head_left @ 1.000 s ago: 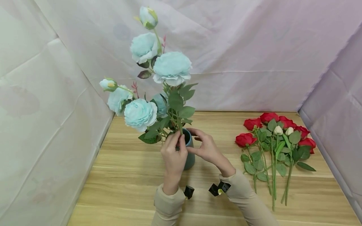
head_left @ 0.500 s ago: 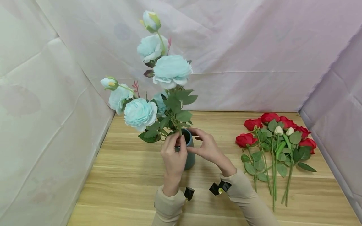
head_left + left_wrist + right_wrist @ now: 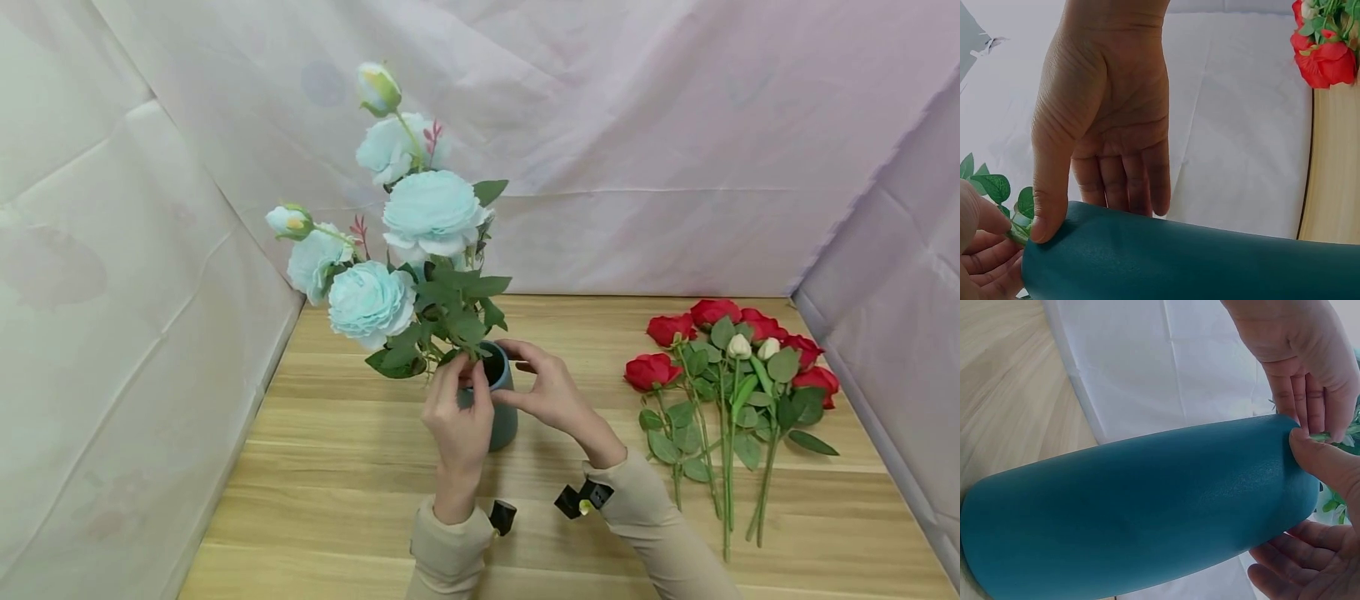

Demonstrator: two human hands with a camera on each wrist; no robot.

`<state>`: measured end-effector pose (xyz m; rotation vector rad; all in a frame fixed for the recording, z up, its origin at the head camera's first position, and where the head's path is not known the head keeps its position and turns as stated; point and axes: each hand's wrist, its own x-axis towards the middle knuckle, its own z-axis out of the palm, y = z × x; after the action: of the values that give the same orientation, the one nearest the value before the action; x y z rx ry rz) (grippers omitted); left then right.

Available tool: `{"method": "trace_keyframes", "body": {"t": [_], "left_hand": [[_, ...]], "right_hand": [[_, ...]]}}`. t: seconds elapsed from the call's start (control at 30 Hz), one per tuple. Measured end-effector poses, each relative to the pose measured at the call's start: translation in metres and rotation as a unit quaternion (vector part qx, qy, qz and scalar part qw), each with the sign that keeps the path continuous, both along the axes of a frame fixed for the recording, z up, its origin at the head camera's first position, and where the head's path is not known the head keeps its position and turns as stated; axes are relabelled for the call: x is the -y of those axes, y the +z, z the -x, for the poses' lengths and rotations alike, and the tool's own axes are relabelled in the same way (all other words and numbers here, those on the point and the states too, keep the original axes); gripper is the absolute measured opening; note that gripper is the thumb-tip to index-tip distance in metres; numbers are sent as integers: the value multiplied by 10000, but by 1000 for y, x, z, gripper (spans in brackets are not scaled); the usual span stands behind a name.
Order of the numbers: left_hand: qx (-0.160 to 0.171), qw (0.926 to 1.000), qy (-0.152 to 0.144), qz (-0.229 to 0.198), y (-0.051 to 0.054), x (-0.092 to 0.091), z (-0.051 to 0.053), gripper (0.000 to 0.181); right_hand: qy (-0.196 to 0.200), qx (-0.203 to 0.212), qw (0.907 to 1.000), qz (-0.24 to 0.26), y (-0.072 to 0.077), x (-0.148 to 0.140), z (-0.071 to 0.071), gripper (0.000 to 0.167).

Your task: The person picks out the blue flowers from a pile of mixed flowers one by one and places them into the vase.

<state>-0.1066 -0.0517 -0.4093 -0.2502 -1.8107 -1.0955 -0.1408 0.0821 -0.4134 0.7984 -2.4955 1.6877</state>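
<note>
A dark teal vase stands upright on the wooden table. My right hand grips it near the rim, thumb on the near side and fingers round the far side; in the right wrist view the thumb presses the vase wall. At the vase mouth, my left hand pinches the green stem of a pale blue artificial peony spray. Its blooms and bud rise above the vase. Another pale blue spray leans out to the left. The lower stem ends are hidden.
Several red artificial roses with green leaves and two whitish buds lie in a bunch on the right side of the table. Pale cloth walls enclose the table at the back and sides.
The taller blue spray has come down and shifted slightly left, its leaves now closer to the vase mouth. My left hand has barely moved; the right hand and vase stay put.
</note>
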Motion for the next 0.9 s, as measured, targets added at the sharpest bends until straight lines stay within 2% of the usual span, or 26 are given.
{"method": "trace_keyframes", "body": {"t": [0.17,0.33,0.43,0.6,0.77,0.9], "left_hand": [[-127,9997,199,-79,-2,-2,-1,15],[-181,9972,725,26,-6,-3,-1,7],[-114,9958,910,77,-8,-3,-1,6],[75,9962,852,149,-10,-3,-3,16],[278,9968,720,221,-15,-3,-5,7],[398,9973,613,79,-16,-4,-6,4]], "right_hand": [[36,13,10000,37,-1,0,0,63],[31,-32,10000,12,-1,-1,0,62],[20,-70,10000,-6,-1,-2,1,61],[26,-90,9999,45,-3,-1,1,60],[4,-109,9999,8,-3,-1,1,60],[-34,-122,9999,-36,-3,-1,2,61]]}}
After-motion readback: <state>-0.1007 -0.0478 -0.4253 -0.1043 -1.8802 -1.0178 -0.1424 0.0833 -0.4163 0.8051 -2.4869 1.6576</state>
